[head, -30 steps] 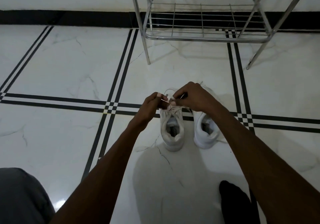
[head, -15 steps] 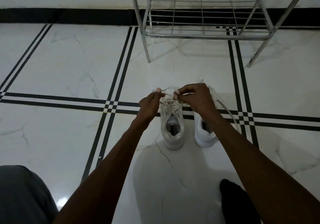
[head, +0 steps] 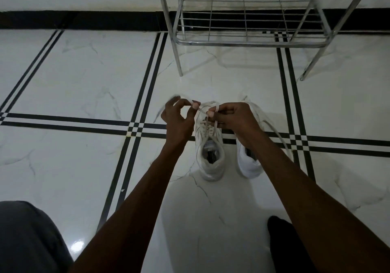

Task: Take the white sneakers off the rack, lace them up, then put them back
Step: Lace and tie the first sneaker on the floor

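Bottom left: grey trouser knee (head: 27, 239), close to the camera. On the white marble floor (head: 73, 78), black double stripes crossing left of the shoes.

Left hand (head: 178, 120) closed, pinching 1 end of the white lace (head: 207, 125) between thumb and fingertips, held above and just left of the toe of the left sneaker (head: 210, 156). Loose lace end trailing blurred to the left of that hand.

2 white sneakers side by side on the floor, just apart, both upright on their soles. Long axes running away from the camera, heels nearest, toes aimed at the rack. Left sneaker with its opening fully visible and crossed lacing up the front.

Right hand (head: 234, 118) closed on the other lace end, pinched at the fingertips, hovering over the gap between the 2 toes. Right sneaker (head: 250, 163) largely hidden by the right wrist and forearm; only heel and collar clear. A thin lace looping out to its right across the floor.

Beyond the shoes, well apart: chrome rack (head: 247, 40) against the wall, lower wire shelf bare. Bottom right: a dark foot (head: 282, 243) on the floor.
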`<state>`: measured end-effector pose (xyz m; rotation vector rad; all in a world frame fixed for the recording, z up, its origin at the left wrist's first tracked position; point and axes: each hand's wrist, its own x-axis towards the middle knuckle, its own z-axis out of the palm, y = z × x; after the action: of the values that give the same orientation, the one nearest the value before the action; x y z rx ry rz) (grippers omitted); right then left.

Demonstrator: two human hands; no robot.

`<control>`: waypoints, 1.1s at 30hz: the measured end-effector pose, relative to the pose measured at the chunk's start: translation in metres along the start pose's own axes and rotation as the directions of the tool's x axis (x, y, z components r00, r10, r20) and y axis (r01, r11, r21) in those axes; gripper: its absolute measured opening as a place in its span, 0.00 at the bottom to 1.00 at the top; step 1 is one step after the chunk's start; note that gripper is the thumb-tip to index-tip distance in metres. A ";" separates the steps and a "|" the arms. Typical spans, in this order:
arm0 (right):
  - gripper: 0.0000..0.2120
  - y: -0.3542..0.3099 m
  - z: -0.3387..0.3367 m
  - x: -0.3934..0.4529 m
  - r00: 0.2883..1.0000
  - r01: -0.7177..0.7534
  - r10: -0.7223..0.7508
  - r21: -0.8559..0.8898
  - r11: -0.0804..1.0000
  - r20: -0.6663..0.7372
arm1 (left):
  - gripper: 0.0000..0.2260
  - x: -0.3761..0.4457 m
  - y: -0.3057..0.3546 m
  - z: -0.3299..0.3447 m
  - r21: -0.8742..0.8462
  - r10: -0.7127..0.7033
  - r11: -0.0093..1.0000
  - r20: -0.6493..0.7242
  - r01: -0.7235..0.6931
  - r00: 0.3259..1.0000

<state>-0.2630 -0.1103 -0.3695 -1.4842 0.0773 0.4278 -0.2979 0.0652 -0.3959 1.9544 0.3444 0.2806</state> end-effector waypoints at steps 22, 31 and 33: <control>0.16 0.040 -0.034 -0.003 0.957 0.220 -0.281 -0.803 0.554 0.068 | 0.09 -0.032 -0.033 -0.004 0.265 -0.162 0.952 0.022 0.151 0.987; 0.10 0.049 -0.021 -0.003 0.991 0.133 -0.098 -0.805 0.578 0.093 | 0.07 -0.031 -0.038 0.009 0.244 -0.165 0.965 0.260 0.100 0.951; 0.10 0.049 -0.018 -0.002 0.990 0.136 -0.099 -0.822 0.554 0.097 | 0.06 -0.032 -0.038 0.006 0.303 -0.086 0.953 0.252 0.006 0.964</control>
<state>-0.2768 -0.1270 -0.4171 -2.4156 -0.3098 0.3976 -0.3298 0.0621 -0.4341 2.2466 0.2694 -0.0701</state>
